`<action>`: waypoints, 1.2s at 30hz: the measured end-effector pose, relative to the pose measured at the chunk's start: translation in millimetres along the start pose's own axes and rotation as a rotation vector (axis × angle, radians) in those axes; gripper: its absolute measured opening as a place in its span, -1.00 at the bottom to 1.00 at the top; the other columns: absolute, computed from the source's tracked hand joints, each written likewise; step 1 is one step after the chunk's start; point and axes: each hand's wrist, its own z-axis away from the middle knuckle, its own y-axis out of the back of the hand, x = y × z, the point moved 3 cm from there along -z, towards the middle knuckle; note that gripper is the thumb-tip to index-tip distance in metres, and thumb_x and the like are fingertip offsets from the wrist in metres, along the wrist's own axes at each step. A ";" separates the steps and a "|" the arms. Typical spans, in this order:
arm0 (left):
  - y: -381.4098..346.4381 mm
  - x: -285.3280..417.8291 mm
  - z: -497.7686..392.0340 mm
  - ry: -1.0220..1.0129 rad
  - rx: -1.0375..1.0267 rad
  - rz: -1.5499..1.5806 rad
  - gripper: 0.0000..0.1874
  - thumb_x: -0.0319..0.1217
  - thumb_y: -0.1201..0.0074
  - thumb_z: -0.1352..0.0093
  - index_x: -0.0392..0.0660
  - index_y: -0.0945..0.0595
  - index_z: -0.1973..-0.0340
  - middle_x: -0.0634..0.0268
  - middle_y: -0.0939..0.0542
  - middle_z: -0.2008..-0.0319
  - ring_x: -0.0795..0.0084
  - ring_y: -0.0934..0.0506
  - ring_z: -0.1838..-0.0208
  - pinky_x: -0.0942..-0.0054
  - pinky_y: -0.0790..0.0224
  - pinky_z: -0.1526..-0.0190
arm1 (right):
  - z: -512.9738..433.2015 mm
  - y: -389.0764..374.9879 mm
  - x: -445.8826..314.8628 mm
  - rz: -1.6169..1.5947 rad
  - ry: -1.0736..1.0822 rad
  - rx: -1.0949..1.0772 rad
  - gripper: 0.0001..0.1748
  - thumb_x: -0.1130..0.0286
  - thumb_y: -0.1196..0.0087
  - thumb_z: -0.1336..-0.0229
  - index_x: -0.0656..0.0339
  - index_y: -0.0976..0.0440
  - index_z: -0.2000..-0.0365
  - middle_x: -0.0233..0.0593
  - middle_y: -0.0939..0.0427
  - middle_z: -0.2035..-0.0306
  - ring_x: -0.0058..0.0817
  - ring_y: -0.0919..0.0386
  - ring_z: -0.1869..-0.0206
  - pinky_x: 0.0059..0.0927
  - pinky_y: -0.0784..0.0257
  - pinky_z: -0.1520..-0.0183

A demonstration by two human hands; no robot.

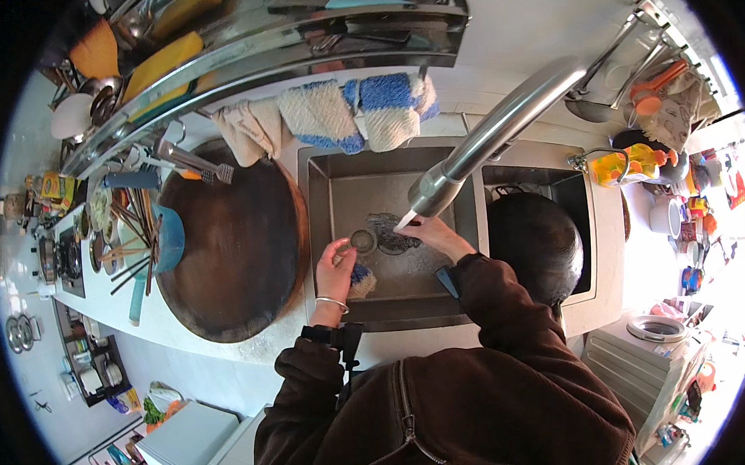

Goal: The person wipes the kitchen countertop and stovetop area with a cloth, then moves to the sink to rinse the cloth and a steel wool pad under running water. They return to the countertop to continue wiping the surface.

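Observation:
Over the metal sink basin (399, 281), my left hand (336, 268) holds a small round cup or lid (363, 241), whose exact kind is unclear. Water runs from the faucet (436, 186) beside my right hand (438, 234). The fingertips of that hand are partly hidden behind the spout and stream, so what they hold cannot be told. Below the hands, a dark patch of splashing water (394, 231) shows on the basin floor. A blue and white cloth (362, 281) lies in the basin by my left wrist.
A large round wooden board (230, 251) stands left of the sink, beside a blue holder (170, 238) with chopsticks. An upturned black wok (532, 247) fills much of the right basin. Cloths (320, 113) hang beneath a metal rack (340, 53). An orange soap bottle (625, 164) is at right.

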 end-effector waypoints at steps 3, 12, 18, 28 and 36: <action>19.4 -0.7 2.5 -0.035 0.063 -0.087 -0.76 -0.50 -0.17 -0.34 -0.16 -0.63 0.07 0.36 -0.63 0.28 0.60 -0.53 0.22 0.59 -0.39 0.12 | 8.0 -12.4 24.4 0.684 0.075 0.064 -0.45 0.09 -0.31 0.01 0.34 -0.54 0.14 0.06 -0.62 0.18 -0.10 -0.59 0.06 -0.18 -0.47 0.02; 40.4 -9.1 30.3 -0.021 0.108 -0.030 -0.78 -0.54 -0.10 -0.37 -0.19 -0.62 0.07 0.29 -0.65 0.22 0.56 -0.58 0.13 0.57 -0.39 0.08 | -3.3 23.4 11.2 0.003 0.165 0.439 -0.58 0.23 -0.16 -0.13 0.35 -0.54 0.10 0.19 -0.57 0.12 0.00 -0.54 -0.01 -0.12 -0.42 -0.06; 33.3 0.6 36.3 -0.038 0.058 -0.108 -0.80 -0.50 -0.16 -0.34 -0.17 -0.64 0.11 0.34 -0.63 0.29 0.60 -0.53 0.23 0.57 -0.39 0.12 | 31.7 -35.3 57.4 0.761 -0.076 -0.312 -0.59 0.27 -0.15 -0.09 0.27 -0.54 0.06 0.09 -0.54 0.05 0.04 -0.50 -0.03 -0.04 -0.39 -0.10; 32.5 11.8 45.0 -0.064 0.039 -0.070 -0.80 -0.52 -0.09 -0.37 -0.24 -0.62 0.09 0.30 -0.64 0.27 0.51 -0.61 0.11 0.57 -0.39 0.05 | 42.4 -6.4 -20.4 0.459 0.227 0.094 -0.61 0.25 -0.24 0.02 0.25 -0.53 0.18 0.02 -0.57 0.15 0.00 -0.52 0.07 -0.04 -0.40 0.00; 33.8 12.2 52.2 -0.038 0.042 -0.019 -0.81 -0.53 -0.09 -0.38 -0.22 -0.63 0.10 0.32 -0.62 0.28 0.51 -0.61 0.11 0.57 -0.39 0.06 | 48.0 3.0 -31.5 0.679 0.243 -0.191 -0.62 0.26 -0.17 -0.04 0.20 -0.53 0.12 -0.02 -0.58 0.15 0.01 -0.54 0.05 -0.02 -0.41 -0.02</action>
